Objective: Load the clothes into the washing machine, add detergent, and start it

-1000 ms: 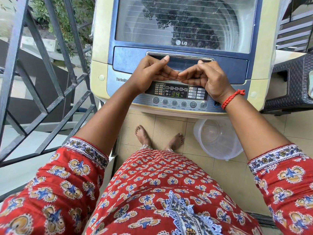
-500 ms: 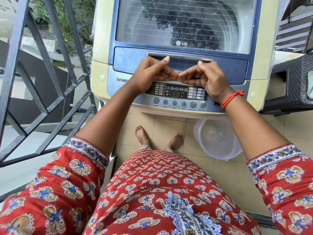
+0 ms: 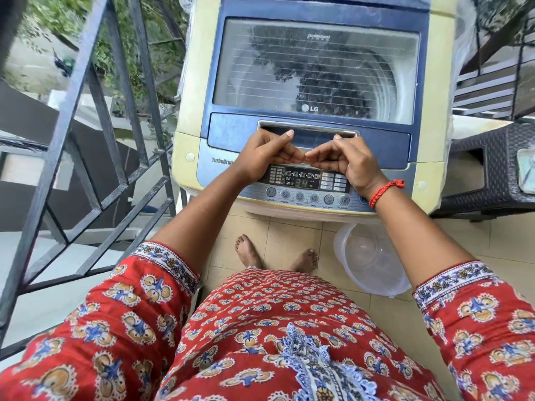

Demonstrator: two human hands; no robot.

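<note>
At twelve o'clock, washing machine (image 3: 315,111): lid (image 3: 315,68) closed, display (image 3: 302,180) lit, reads 34. I judge loading and detergent done, start likely pressed; clothes not discernible through glass. Left hand (image 3: 260,157) and right hand (image 3: 347,160) rest over the panel, fingers curled, fingertips meeting, grip on nothing. Count: one machine, two hands, one clear tub (image 3: 373,261) at four o'clock.
</note>
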